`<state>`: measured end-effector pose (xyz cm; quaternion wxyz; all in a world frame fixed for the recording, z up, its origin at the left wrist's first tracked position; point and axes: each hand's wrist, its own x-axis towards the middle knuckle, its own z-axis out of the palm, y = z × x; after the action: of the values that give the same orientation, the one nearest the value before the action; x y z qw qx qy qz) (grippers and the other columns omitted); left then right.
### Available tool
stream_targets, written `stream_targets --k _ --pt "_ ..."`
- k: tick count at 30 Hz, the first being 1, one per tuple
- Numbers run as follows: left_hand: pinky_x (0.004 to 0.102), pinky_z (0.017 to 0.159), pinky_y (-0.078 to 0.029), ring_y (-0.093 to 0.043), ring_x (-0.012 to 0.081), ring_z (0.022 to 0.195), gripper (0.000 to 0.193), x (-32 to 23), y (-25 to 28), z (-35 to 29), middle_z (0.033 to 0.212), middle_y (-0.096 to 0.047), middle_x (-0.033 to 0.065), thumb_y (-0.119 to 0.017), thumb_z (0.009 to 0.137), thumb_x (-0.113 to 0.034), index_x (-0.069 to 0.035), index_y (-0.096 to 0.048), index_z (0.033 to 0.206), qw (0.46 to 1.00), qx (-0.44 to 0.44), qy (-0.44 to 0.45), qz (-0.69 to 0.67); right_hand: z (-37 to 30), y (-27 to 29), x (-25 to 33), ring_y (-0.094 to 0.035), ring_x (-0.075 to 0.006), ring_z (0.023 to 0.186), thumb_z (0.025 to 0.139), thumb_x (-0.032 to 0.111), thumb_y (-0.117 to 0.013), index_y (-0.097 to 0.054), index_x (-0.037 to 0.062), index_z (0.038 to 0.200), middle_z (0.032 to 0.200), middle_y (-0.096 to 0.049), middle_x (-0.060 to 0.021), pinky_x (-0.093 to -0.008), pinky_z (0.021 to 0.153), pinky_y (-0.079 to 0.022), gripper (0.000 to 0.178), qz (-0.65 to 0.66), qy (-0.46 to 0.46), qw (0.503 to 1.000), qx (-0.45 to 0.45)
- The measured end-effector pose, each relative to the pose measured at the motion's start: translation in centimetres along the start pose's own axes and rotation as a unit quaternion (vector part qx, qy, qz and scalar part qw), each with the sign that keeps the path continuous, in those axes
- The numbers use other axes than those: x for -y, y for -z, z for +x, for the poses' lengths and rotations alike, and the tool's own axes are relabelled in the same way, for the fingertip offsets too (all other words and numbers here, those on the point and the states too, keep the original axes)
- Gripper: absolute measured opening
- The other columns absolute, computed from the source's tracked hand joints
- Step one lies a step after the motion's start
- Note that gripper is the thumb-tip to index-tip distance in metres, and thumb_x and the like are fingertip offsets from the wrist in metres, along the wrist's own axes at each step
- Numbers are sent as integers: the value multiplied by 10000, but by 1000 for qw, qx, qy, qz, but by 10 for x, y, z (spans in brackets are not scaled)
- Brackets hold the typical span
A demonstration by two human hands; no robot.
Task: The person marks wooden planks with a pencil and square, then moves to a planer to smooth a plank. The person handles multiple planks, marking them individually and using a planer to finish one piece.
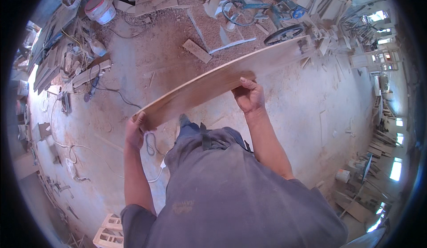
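A long wooden board (204, 88) is held up in front of me, slanting from near left to far right. My left hand (135, 130) grips its left end, with the thumb over the face and the other fingers mostly hidden. Along the lower edge, nearer the middle, my right hand (249, 96) is closed on the board, thumb on the face and fingers behind or under it. The board's far right end reaches out past my right hand, above the floor, towards a black wheel (283, 34).
Sawdust covers the floor ahead around a blue machine (253, 1) and a loose wood offcut (197, 51). At the far left are a white bucket (100, 9) and stacked planks (51, 66). Cables (66, 146) trail across the floor on the left. Slotted wooden pieces (110, 232) lie near left.
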<state>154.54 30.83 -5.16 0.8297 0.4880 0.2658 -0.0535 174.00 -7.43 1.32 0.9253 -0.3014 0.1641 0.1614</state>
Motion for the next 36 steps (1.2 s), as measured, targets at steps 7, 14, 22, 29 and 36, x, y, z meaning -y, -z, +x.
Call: stream_targets --k 7,14,22,29,36 --pt "383 860 -612 -705 201 1068 569 -30 -17 29 1220 -718 99 -871 913 -297 21 -645 1328 998 -38 -55 -19 34 -5 18 -598 -317 1329 764 -101 -649 -656 60 1303 1318 -693 -129 -508 1193 -445 562 9 -11 999 34" --pt "344 957 -577 -661 160 1167 729 -21 -33 27 1261 -708 36 -948 819 -200 -26 -611 1441 990 -29 -137 2 54 -16 38 -618 -309 1279 720 17 -682 -667 63 1294 1268 -707 -108 -510 1214 -400 576 108 13 978 176" --pt "298 941 -559 -658 126 1136 615 -15 -16 35 1271 -695 5 -851 819 -3 -72 -646 1395 990 -60 -126 -19 87 -50 30 -597 -313 1235 705 130 -773 -632 72 1322 1209 -663 -92 -513 1196 -373 636 82 18 966 243" --pt "343 900 -592 -689 202 1106 452 -62 -25 44 1282 -698 72 -631 836 97 -48 -672 1262 981 -132 -125 68 115 -87 9 -593 -331 1170 729 191 -774 -606 79 1328 1180 -642 -91 -538 1142 -381 632 95 7 953 288" --pt "345 854 -607 -695 216 1092 496 -89 -40 88 1231 -699 100 -648 790 139 -34 -691 1252 976 -135 -156 75 177 -90 10 -610 -353 1162 784 222 -771 -633 92 1337 1181 -655 -114 -531 1132 -411 585 136 -4 951 279"
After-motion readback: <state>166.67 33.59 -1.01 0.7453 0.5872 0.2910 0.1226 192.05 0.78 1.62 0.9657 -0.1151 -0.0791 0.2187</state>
